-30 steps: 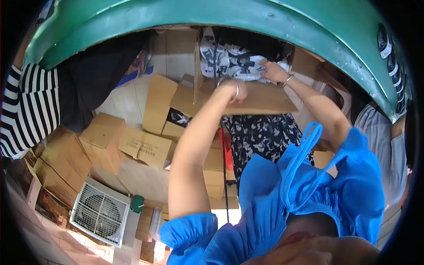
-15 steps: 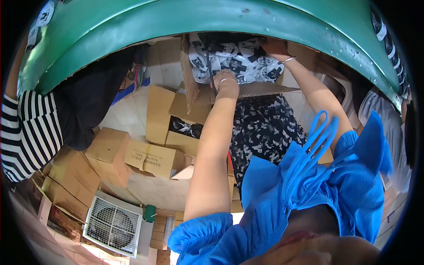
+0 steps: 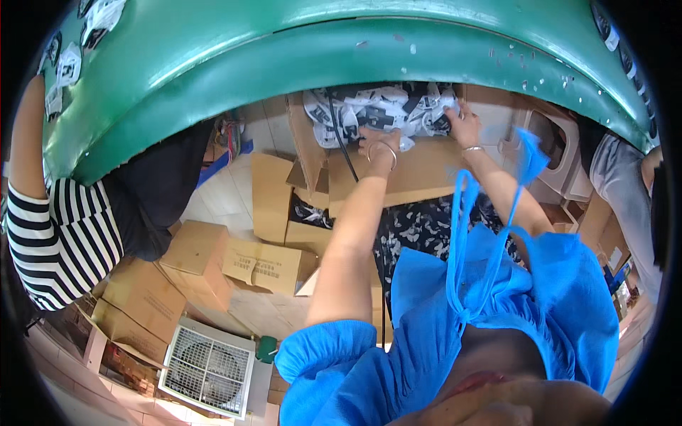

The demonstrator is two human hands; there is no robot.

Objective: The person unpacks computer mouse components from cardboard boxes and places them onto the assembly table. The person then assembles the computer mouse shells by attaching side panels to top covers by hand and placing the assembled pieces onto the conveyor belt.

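Note:
Many small white plastic packets (image 3: 383,117) with black parts or markings lie heaped in an open cardboard box (image 3: 398,170) below the edge of a green table. My left hand (image 3: 378,144) rests on the near side of the heap, its fingers apart on the packets. Against the packets at the right end of the box lies my right hand (image 3: 465,128), fingers also spread. What exactly the packets hold is too small to tell. A dark cord (image 3: 339,138) hangs down in front of the box, left of my left hand.
The green table (image 3: 312,53) curves overhead, with more packets at its far left. Cartons (image 3: 263,264) and a caged fan (image 3: 207,366) stand at lower left. A person in a striped top (image 3: 71,241) sits on the left; another person's grey sleeve (image 3: 625,192) shows right.
My right hand has come nearer and down from the box's far right corner. My left hand has shifted slightly right. The box's near flap shows more, and the whole view has shifted.

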